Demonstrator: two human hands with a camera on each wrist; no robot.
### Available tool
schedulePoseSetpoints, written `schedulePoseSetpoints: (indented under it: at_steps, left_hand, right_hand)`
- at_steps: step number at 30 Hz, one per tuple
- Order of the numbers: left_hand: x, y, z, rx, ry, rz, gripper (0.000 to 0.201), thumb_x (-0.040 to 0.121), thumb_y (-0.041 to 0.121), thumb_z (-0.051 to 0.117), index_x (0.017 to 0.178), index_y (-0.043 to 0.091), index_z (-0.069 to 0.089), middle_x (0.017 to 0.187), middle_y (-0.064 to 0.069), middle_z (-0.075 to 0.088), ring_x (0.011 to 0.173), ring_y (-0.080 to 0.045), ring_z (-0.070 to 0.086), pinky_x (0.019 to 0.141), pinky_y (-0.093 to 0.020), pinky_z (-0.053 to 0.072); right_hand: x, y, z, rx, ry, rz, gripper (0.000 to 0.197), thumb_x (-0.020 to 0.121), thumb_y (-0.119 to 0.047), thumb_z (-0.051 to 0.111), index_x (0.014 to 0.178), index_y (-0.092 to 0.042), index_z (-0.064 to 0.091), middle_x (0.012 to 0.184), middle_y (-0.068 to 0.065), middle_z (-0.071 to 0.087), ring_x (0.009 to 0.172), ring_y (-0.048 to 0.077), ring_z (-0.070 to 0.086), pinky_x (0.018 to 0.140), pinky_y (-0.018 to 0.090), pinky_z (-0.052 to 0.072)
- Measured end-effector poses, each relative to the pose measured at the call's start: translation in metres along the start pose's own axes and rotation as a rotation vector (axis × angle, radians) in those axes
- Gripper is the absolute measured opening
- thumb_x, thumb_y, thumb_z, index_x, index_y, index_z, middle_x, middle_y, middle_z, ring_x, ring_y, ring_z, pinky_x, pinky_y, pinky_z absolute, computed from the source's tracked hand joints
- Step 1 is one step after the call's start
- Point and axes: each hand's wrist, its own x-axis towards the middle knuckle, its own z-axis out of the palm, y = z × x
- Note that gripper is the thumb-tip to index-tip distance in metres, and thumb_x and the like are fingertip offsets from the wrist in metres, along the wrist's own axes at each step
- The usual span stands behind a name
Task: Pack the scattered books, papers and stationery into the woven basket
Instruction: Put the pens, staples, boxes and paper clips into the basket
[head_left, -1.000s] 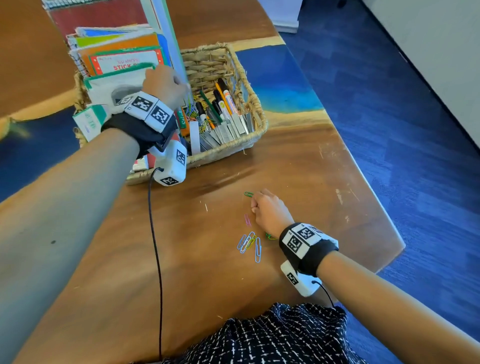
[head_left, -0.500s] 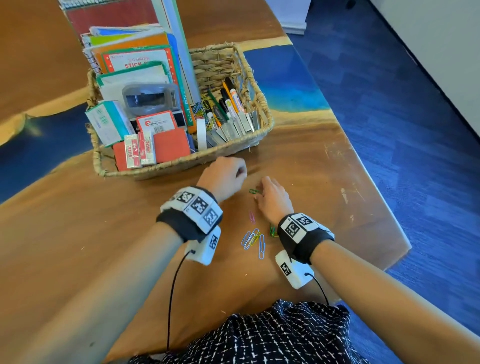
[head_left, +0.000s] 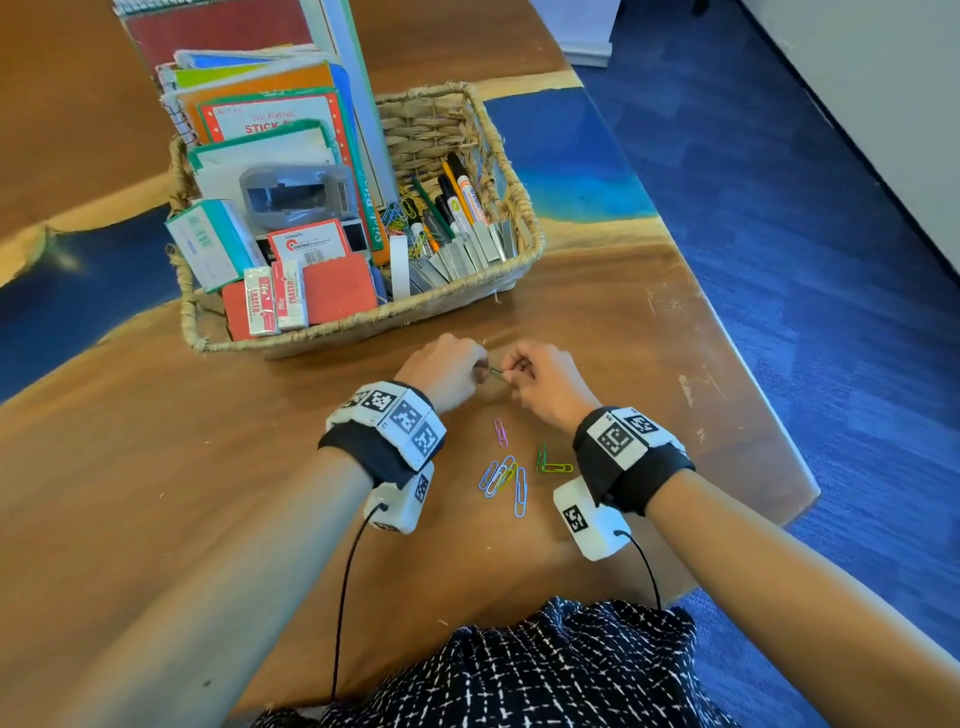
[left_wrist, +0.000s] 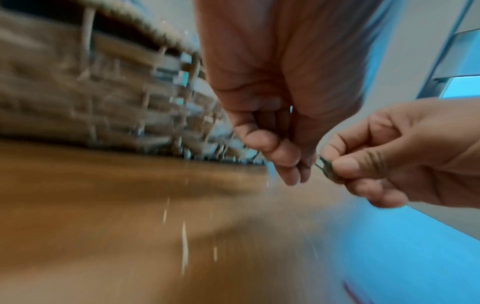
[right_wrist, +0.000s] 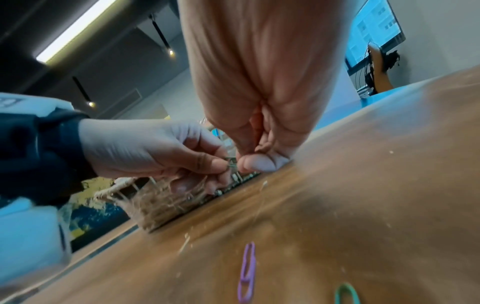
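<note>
A green paper clip (head_left: 497, 372) hangs just above the wooden table, in front of the woven basket (head_left: 363, 323). My left hand (head_left: 480, 366) and right hand (head_left: 514, 372) meet there, and each pinches one end of the clip between thumb and fingertips. The left wrist view shows the right hand (left_wrist: 335, 164) pinching the clip (left_wrist: 324, 169), with the left fingertips (left_wrist: 296, 164) at its other end. Several coloured clips (head_left: 501, 475) lie loose on the table between my wrists, among them a pink one (head_left: 500, 433). The basket holds notebooks, boxes, erasers, pens and staples.
The table's (head_left: 675, 322) right edge drops to blue carpet (head_left: 831, 260) close to my right wrist. A purple clip (right_wrist: 248, 273) and another green clip (right_wrist: 346, 294) lie below my right hand. Bare wood stretches to the left of my left arm.
My left hand left the basket and came down to the right hand. The right hand lifted the green clip off the table, and now both hands pinch it.
</note>
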Motion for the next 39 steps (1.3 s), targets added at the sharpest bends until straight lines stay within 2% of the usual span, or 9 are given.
schedulePoseSetpoints:
  at_steps: [6,10,14,17,20,25,29,34,39]
  left_hand:
    - [0.005,-0.001,-0.072,-0.028,0.231,0.053,0.026,0.097,0.014,0.042,0.085,0.001,0.062,0.068,-0.003,0.053,0.057,-0.015,0.05,0.051,-0.016,0.036]
    - [0.023,-0.013,-0.136,-0.055,0.559,-0.076,0.023,0.096,0.012,0.041,0.079,0.005,0.055,0.078,-0.009,0.053,0.064,-0.02,0.048,0.054,-0.019,0.036]
    - [0.052,-0.034,-0.165,0.034,0.565,-0.266,0.036,0.094,0.006,0.04,0.059,0.007,0.036,0.058,-0.006,0.033,0.059,-0.027,0.037,0.054,-0.031,0.034]
    - [0.055,-0.039,-0.168,0.08,0.508,-0.375,0.013,0.094,0.007,0.047,0.084,0.005,0.054,0.063,-0.007,0.034,0.067,-0.028,0.045,0.06,-0.033,0.038]
    - [0.053,-0.039,-0.159,0.0,0.583,-0.34,0.039,0.091,0.014,0.056,0.127,0.002,0.046,0.117,-0.018,0.052,0.107,-0.035,0.052,0.089,-0.044,0.044]
    - [0.016,-0.01,-0.128,-0.152,0.743,-0.099,0.024,0.091,0.016,0.055,0.112,0.005,0.057,0.111,-0.009,0.053,0.101,-0.017,0.049,0.085,-0.015,0.031]
    - [-0.01,0.006,-0.077,-0.261,0.564,0.019,0.012,0.091,0.011,0.054,0.095,0.005,0.064,0.093,-0.006,0.06,0.08,-0.01,0.048,0.066,-0.007,0.032]
    - [-0.015,0.005,-0.025,-0.199,0.11,-0.019,0.017,0.093,0.016,0.052,0.098,0.013,0.068,0.101,-0.007,0.068,0.089,-0.021,0.06,0.083,-0.033,0.048]
    - [-0.013,0.01,-0.013,-0.103,-0.019,-0.004,0.017,0.093,0.017,0.052,0.099,0.017,0.068,0.105,-0.01,0.065,0.097,-0.029,0.057,0.085,-0.039,0.048]
  right_hand:
    - [0.002,0.002,-0.007,-0.062,-0.094,0.109,0.014,0.089,-0.021,0.06,0.08,-0.012,0.054,0.067,0.001,0.055,0.07,0.019,0.054,0.076,0.029,0.047]
    - [-0.008,-0.002,0.002,-0.244,-0.223,0.197,0.027,0.083,-0.033,0.067,0.087,-0.009,0.056,0.092,0.011,0.057,0.093,0.028,0.056,0.08,0.031,0.045]
    - [-0.022,-0.007,0.02,-0.407,-0.16,0.144,0.037,0.085,-0.023,0.065,0.112,0.0,0.054,0.117,0.015,0.049,0.105,0.036,0.054,0.086,0.037,0.044]
    - [-0.028,-0.006,0.026,-0.441,-0.15,0.1,0.021,0.091,-0.007,0.052,0.11,0.002,0.053,0.12,0.017,0.047,0.104,0.039,0.056,0.08,0.035,0.043]
    - [-0.031,-0.003,0.031,-0.486,-0.138,0.067,0.018,0.09,0.004,0.044,0.105,0.002,0.055,0.118,0.016,0.046,0.101,0.038,0.058,0.071,0.032,0.037]
    - [-0.034,0.0,0.034,-0.51,-0.148,0.076,0.02,0.089,0.003,0.046,0.108,0.001,0.052,0.12,0.014,0.045,0.104,0.038,0.055,0.072,0.035,0.037]
    - [-0.03,0.005,0.03,-0.349,-0.172,0.082,0.011,0.087,-0.001,0.049,0.091,-0.009,0.056,0.114,0.015,0.054,0.104,0.036,0.055,0.078,0.035,0.043]
    - [-0.023,0.001,0.013,-0.039,-0.072,0.071,0.014,0.086,-0.002,0.051,0.082,-0.01,0.061,0.079,0.005,0.062,0.079,0.022,0.055,0.071,0.024,0.037]
    - [-0.021,-0.008,-0.001,0.132,0.036,-0.045,0.028,0.083,0.003,0.057,0.072,-0.022,0.049,0.066,-0.007,0.055,0.058,0.002,0.049,0.06,0.011,0.039]
